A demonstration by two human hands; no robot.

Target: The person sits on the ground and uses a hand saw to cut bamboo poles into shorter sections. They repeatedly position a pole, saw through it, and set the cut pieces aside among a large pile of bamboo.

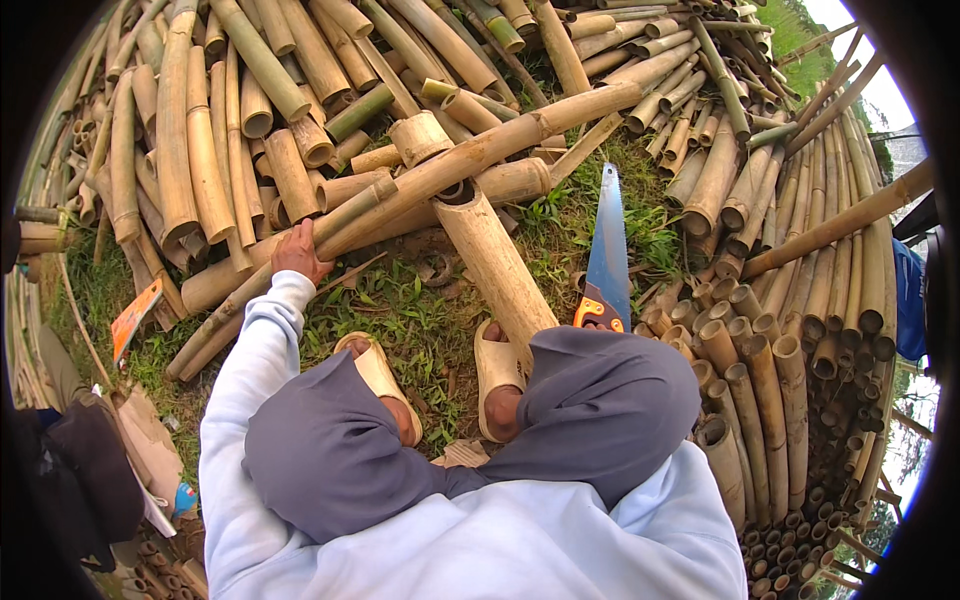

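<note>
My left hand [298, 250] is closed around a slender bamboo pole [225, 315] slanting down to the left. Beside it, a longer bamboo pole [480, 150] rises toward the upper right, across a thick bamboo log [515, 180]. A thick pale bamboo piece [495, 265] runs from under these poles to my right knee, its hollow end facing away. Past that knee, a handsaw [608, 245] points forward, its blue-grey blade upright beside the bamboo piece. My right hand [597, 326] is at its orange and black handle; the knee hides most of the hand.
Large piles of cut bamboo [290, 80] fill the far side, with more stacked bamboo [760, 390] along the right. Another orange saw [136, 315] lies in the grass at left, above some cardboard [150, 440]. My sandalled feet [498, 385] stand on grassy ground.
</note>
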